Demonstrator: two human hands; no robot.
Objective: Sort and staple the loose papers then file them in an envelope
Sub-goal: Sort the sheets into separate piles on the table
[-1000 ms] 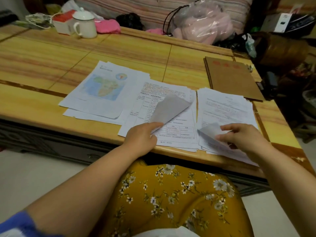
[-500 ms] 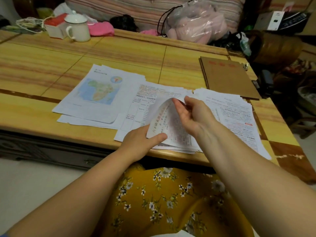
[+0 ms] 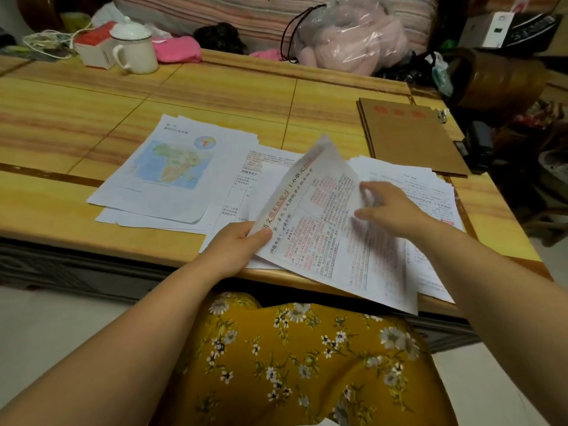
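Hands have traded the sheet: the left hand [image 3: 238, 245] now pinches the printed page [image 3: 330, 229] by its near-left edge, lifting it over the middle pile [image 3: 246, 186], while the right hand [image 3: 390, 210], blurred, has let go and spreads loosely over the right-hand stack [image 3: 430, 192]. A second ago both were peeling separate corners. Sorting, then, is under way, one page reassigned. The map stack [image 3: 172, 167] lies left on the tabletop [image 3: 215, 93]; the brown envelope [image 3: 408, 136] waits far right, unused.

At frame centre, the left hand [image 3: 236, 241] pinches a white printed sheet with red and black text [image 3: 332, 241]; the blurred right hand [image 3: 390, 210] touches its right side.
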